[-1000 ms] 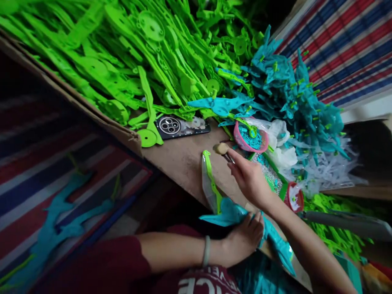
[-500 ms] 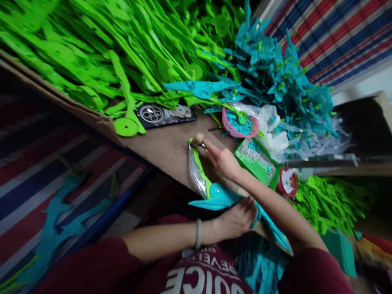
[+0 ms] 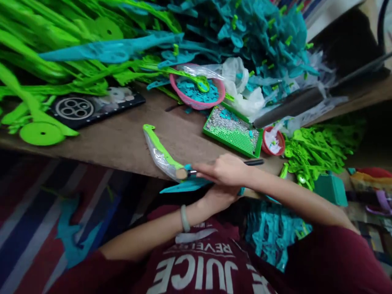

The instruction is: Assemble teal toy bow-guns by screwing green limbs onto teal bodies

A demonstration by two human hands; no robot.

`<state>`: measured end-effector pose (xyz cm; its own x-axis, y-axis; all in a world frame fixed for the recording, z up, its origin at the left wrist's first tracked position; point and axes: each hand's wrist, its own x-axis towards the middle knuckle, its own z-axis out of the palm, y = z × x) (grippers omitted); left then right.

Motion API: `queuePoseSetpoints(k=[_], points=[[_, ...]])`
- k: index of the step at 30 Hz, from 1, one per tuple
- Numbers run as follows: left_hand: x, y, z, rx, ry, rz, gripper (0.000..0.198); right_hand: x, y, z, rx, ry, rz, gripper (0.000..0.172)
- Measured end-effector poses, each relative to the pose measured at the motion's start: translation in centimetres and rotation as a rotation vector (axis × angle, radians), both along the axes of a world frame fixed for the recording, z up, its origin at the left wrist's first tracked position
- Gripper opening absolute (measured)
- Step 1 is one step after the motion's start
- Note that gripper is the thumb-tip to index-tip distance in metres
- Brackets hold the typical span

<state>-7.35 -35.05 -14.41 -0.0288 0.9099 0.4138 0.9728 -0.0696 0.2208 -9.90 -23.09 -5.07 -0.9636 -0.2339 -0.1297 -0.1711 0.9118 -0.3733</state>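
My right hand is closed round a small hammer with a pale tan head; the end of its black handle sticks out behind the fist. The hammer head is over the joint where a bright green plastic arm, with a clear plastic piece along it, meets a turquoise plastic part. Just below the right hand, my left hand is closed on the turquoise part at the table's edge. The right hand partly hides the left fingers and much of the turquoise part.
Green parts and turquoise parts are heaped at the back. A pink basket of small turquoise pieces, a green tray of metal bits and a red basket stand on the brown table. A phone-like black object lies left.
My right hand has brought the hammer from the green arm's far tip back to its joint with the turquoise part. The camera view has shifted to the right.
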Motion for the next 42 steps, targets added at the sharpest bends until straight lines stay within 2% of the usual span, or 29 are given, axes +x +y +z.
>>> queuePoseSetpoints(k=[2, 3, 6, 9, 11, 13, 15, 17, 18, 20, 22, 26, 30, 33, 35, 37, 40, 42], points=[[-0.1, 0.2, -0.3, 0.005, 0.021, -0.028, 0.033, 0.3, 0.6, 0.6, 0.124, -0.097, -0.009, 0.042], [-0.1, 0.3, -0.4, 0.015, 0.026, -0.039, 0.031, 0.7, 1.0, 1.2, 0.132, -0.120, -0.039, 0.042], [-0.5, 0.7, -0.7, 0.077, 0.025, -0.028, 0.038, 3.7, 3.3, 4.5, -0.029, 0.002, -0.223, 0.044], [-1.2, 0.8, -0.3, 0.162, -0.014, -0.051, 0.048, 10.8, 5.3, 7.3, -0.091, 0.201, -0.501, 0.045], [-1.8, 0.8, -0.1, 0.191, -0.047, -0.093, 0.052, 16.9, 5.7, 7.7, -0.047, 0.247, -0.700, 0.043], [-2.2, 0.8, 0.0, 0.192, -0.061, -0.121, 0.059, 22.7, 5.3, 6.4, -0.037, 0.290, -0.934, 0.044], [-2.5, 0.9, -0.1, 0.195, -0.039, -0.142, 0.062, 27.0, 5.0, 3.6, -0.066, 0.408, -1.215, 0.048], [-2.7, 1.1, -0.2, 0.209, 0.002, -0.160, 0.061, 29.5, 5.2, 0.2, -0.090, 0.505, -1.457, 0.053], [-2.7, 1.1, -0.3, 0.218, 0.020, -0.165, 0.061, 30.1, 5.7, -1.4, -0.094, 0.502, -1.524, 0.054], [-2.8, 1.1, -0.4, 0.217, 0.037, -0.174, 0.061, 30.5, 7.3, -3.8, -0.120, 0.425, -1.543, 0.053], [-2.8, 1.1, -0.4, 0.193, 0.032, -0.188, 0.063, 30.3, 9.2, -4.9, -0.139, 0.402, -1.545, 0.053], [-2.8, 1.0, -0.5, 0.178, -0.001, -0.185, 0.062, 29.5, 12.5, -4.7, -0.092, 0.454, -1.605, 0.055], [-2.6, 1.0, -0.4, 0.206, 0.008, -0.161, 0.058, 28.7, 14.6, -4.2, -0.082, 0.351, -1.512, 0.045], [-2.4, 1.0, -0.4, 0.215, 0.019, -0.171, 0.058, 28.0, 15.5, -4.2, -0.050, 0.359, -1.493, 0.047], [-2.4, 1.1, -0.5, 0.243, 0.027, -0.156, 0.061, 27.6, 15.1, -4.3, -0.055, 0.303, -1.426, 0.043], [-2.3, 1.2, -0.7, 0.266, 0.034, -0.140, 0.062, 27.4, 13.5, -4.3, -0.085, 0.255, -1.361, 0.041], [-2.3, 1.2, -1.0, 0.283, 0.044, -0.145, 0.057, 28.1, 9.1, -4.1, -0.119, 0.350, -1.375, 0.047], [-2.3, 1.3, -1.0, 0.297, 0.051, -0.137, 0.052, 29.0, 6.2, -3.6, -0.138, 0.322, -1.310, 0.047]])
